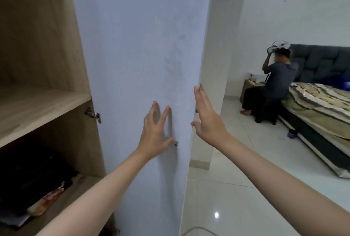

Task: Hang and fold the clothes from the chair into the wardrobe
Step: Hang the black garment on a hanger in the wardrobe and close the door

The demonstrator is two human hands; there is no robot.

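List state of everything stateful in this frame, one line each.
wardrobe door: open, swung out, inner face toward camera
left hand: fingers straight, flat on the door
right hand: fingers straight, at the door's free edge
upper shelf: bare where visible
lower shelf: holds folded clothes, stacked
door hinge: opened out
bed: covered with a rumpled patterned blanket

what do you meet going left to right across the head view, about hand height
wooden shelf → door hinge → left hand flat on the white wardrobe door → right hand at the door's edge → seated person → bed
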